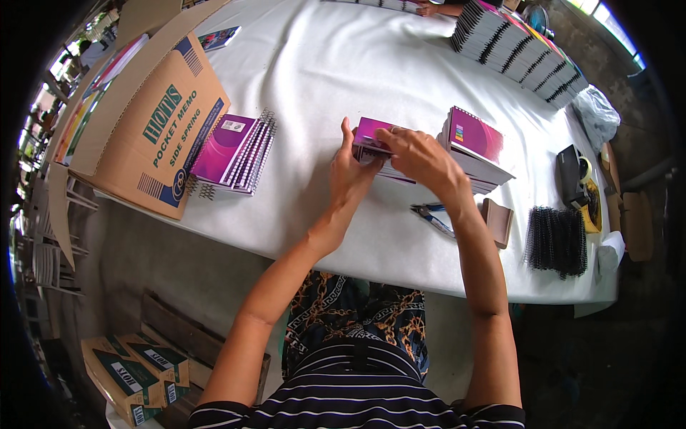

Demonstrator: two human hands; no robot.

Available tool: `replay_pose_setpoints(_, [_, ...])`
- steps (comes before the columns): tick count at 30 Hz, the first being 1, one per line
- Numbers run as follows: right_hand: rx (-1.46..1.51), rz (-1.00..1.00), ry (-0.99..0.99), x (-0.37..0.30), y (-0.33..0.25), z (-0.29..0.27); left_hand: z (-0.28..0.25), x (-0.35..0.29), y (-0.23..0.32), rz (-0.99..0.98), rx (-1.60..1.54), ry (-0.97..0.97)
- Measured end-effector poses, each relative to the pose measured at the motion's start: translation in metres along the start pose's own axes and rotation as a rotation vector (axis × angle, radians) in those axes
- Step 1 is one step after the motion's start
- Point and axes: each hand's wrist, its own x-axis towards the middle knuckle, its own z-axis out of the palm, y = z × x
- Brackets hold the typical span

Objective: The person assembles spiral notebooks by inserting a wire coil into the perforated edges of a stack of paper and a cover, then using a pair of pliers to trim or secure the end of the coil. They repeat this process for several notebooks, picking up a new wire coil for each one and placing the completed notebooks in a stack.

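At the middle of the table I hold a small purple-covered memo notebook point(370, 127). My left hand point(350, 175) grips its left and near side, thumb sticking up. My right hand point(425, 159) bends over its right side, fingers closed at the cover's edge. Some of the notebook's binding edge is hidden by my fingers. Under and beside my right hand more notebooks show in part. Just right stands a pile of purple notebooks point(477, 136). To the left, a stack of spiral-bound purple notebooks point(227, 150) leans against a cardboard box.
The large cardboard box point(153, 121) stands at the left table edge. Cutting pliers point(434, 218), a brown block point(496, 223) and black spiral coils point(556, 242) lie on the right. Bound notebooks point(514, 53) line the far right, near another person's hand point(427, 8). Packed cartons point(136, 375) sit lower left.
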Motion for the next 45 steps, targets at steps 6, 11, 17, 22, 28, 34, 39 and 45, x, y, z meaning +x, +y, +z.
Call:
replay_pose_setpoints(6, [-0.186,0.103,0.081,0.010,-0.018,-0.015,0.006,0.001,0.000,-0.059,-0.263,0.031])
replay_pose_setpoints(11, [0.329,0.463,0.507,0.009,-0.044,-0.087,-0.007,-0.008,0.023,0.184,0.177,0.032])
replay_pose_setpoints(17, [1.307,0.622,0.443,-0.065,-0.084,-0.063,-0.014,-0.100,0.083,0.930,0.811,-0.107])
replay_pose_setpoints(22, [1.106,0.782,0.385,-0.116,-0.080,-0.070,-0.030,-0.102,0.071,0.422,0.221,-0.350])
replay_pose_setpoints(28, [1.446,0.591,0.263,-0.153,-0.075,-0.007,-0.064,-0.075,0.023,0.071,-0.245,-0.933])
replay_pose_setpoints(34, [1.481,0.675,0.401,-0.153,-0.105,0.014,-0.053,-0.104,0.026,-0.045,-0.370,-0.541])
replay_pose_setpoints(39, [1.387,0.658,0.407,-0.149,-0.112,0.021,-0.039,-0.116,0.036,0.107,-0.279,-0.416])
replay_pose_setpoints(45, [1.278,0.707,0.343,-0.150,-0.112,0.027,-0.049,-0.102,0.084,0.751,0.691,-0.371])
